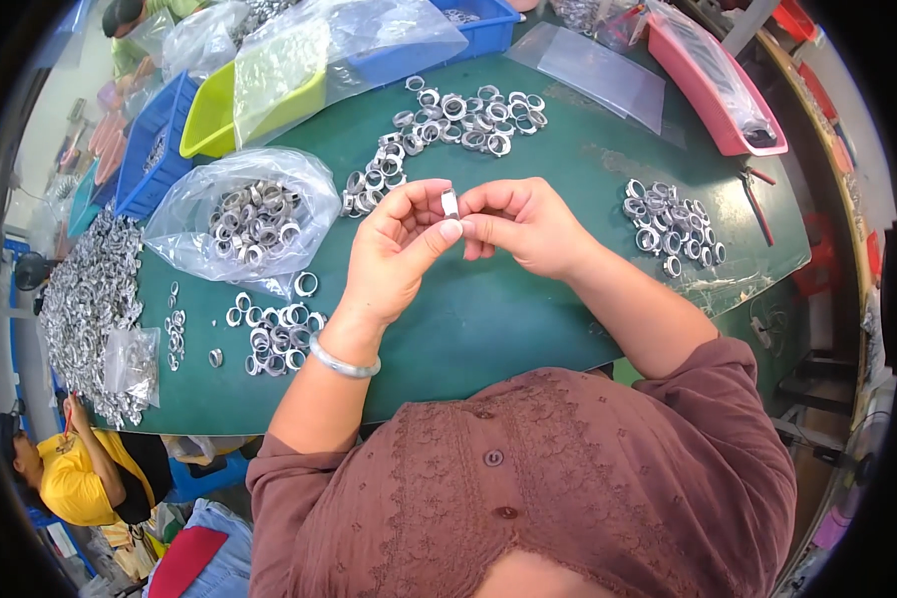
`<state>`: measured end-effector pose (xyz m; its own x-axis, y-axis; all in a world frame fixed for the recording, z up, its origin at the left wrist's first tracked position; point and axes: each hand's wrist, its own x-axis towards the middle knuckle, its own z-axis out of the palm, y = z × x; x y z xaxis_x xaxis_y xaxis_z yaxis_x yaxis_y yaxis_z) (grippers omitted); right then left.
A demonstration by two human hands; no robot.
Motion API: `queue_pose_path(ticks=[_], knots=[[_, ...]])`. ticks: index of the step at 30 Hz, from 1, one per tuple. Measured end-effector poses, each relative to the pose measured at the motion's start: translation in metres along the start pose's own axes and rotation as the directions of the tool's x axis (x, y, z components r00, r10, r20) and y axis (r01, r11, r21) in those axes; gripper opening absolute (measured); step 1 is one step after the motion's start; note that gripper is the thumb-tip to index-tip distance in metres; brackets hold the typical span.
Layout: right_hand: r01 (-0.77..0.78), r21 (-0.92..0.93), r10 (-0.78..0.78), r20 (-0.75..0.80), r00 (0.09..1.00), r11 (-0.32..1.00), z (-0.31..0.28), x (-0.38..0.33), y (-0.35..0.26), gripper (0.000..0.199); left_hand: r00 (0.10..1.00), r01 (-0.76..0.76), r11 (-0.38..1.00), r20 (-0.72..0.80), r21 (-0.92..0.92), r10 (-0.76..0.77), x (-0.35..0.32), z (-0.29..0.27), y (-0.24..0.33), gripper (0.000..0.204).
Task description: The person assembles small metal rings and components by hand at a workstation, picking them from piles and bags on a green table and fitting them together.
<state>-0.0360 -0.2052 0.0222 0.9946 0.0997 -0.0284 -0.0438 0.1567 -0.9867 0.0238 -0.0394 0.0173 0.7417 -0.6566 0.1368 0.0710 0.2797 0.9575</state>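
Note:
A small silver metal ring [449,204], seen edge-on, is held up between my two hands above the green tabletop [468,319]. My left hand [401,239] pinches it between thumb and fingers. From the other side my right hand [521,224] closes its thumb and fingertips at the ring's lower edge; whether a second small part is in them is hidden. Beyond my hands lies a spread of metal rings [458,120]. A smaller group of rings [277,339] is near my left forearm, and another ring cluster [673,229] sits to the right.
An open clear plastic bag [169,224] of rings lies at left, beside a large heap of metal parts [90,309]. Yellow-green [204,125] and blue bins [159,184] stand behind. At far right are a pink tray [713,110] and pliers [757,204]. A person in yellow [80,483] works at lower left.

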Motion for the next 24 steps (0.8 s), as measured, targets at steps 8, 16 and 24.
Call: queue_pose_path(ticks=[8, 16, 24], knots=[[0.213, -0.031, -0.213, 0.02, 0.977, 0.977, 0.003, 0.002, 0.013, 0.012, 0.99, -0.136, 0.976, -0.004, 0.17, 0.138, 0.0, -0.008, -0.014, 0.033], [0.094, 0.084, -0.096, 0.025, 0.995, 0.992, 0.002, 0.002, 0.007, 0.015, 0.972, -0.225, 0.905, 0.022, 0.361, 0.233, 0.0, -0.013, -0.019, 0.038], [0.362, -0.157, -0.362, 0.032, 0.932, 0.919, 0.002, 0.003, 0.013, 0.009, 0.957, -0.249, 0.862, -0.026, 0.441, 0.29, 0.0, -0.005, -0.01, 0.043]])
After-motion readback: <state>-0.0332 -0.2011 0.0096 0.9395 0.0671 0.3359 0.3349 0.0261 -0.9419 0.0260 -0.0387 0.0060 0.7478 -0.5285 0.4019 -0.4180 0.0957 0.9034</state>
